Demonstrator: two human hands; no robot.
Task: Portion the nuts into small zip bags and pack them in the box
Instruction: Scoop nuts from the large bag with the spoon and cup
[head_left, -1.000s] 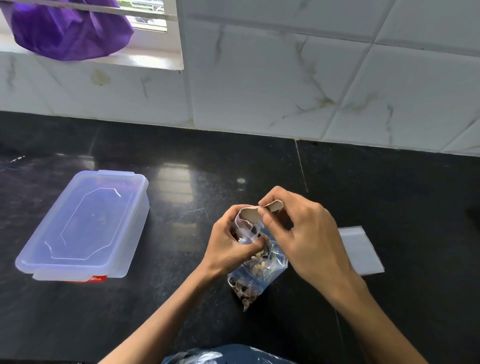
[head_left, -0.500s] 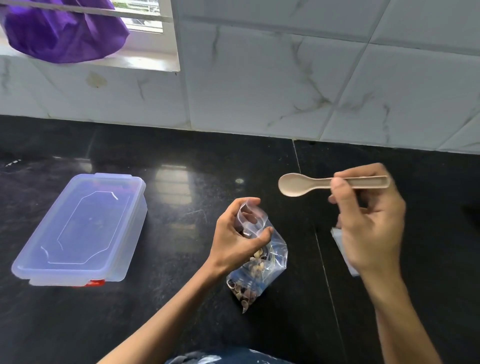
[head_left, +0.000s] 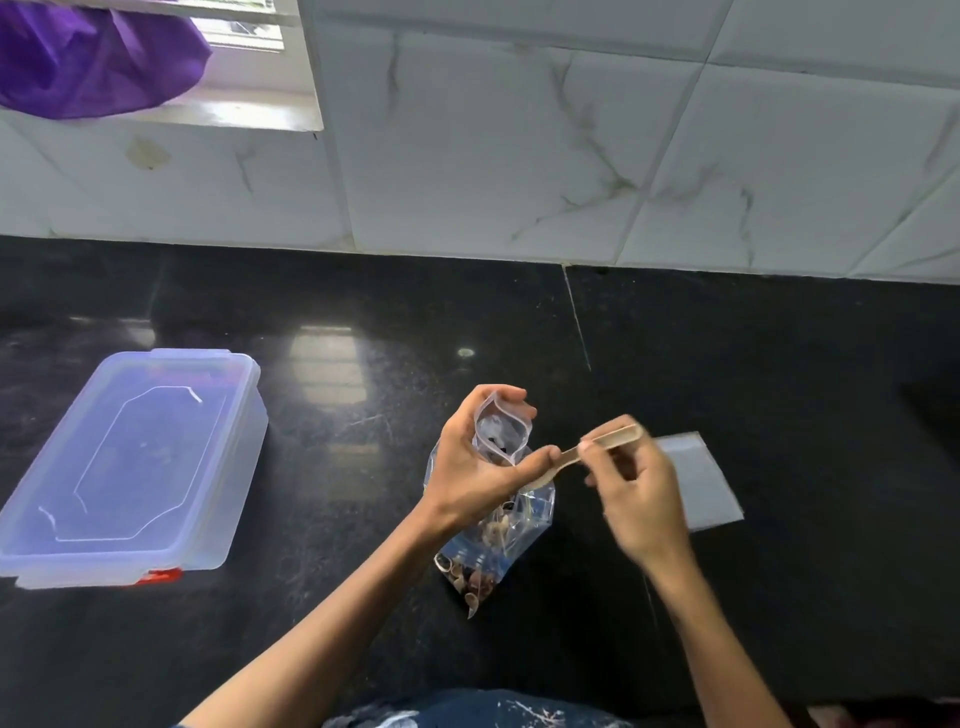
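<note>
Dipping back down, the right hand (head_left: 641, 499) is bringing the wooden spoon (head_left: 587, 451) in from 3 o'clock; half a second ago that spoon was lifted clear and level, up at 1 o'clock of the bags, and now its bowl end is passing out of sight behind the left thumb, heading into the larger bag of nuts (head_left: 491, 540). The right hand is pinching the handle between thumb and fingertips, though it is blurred and its finer finger positions cannot be told. The left hand (head_left: 480, 457) is staying where it was, curled around and pinching the rim of the small zip bag (head_left: 500, 426), keeping its mouth gaping upward just above the larger bag, which is standing on the dark desk (head_left: 779, 364) near the middle.

This is reading as another scoop being started, so the small bag is likely not yet full and portioning is still early. The box (head_left: 130, 462) is sitting at 9 o'clock, well apart, with its lid on, so it will need opening before any packing. A flat empty zip bag (head_left: 701, 483) is lying at 3 o'clock, partly behind the right hand, waiting its turn. Whether the spoon is carrying nuts at this moment cannot be seen.
</note>
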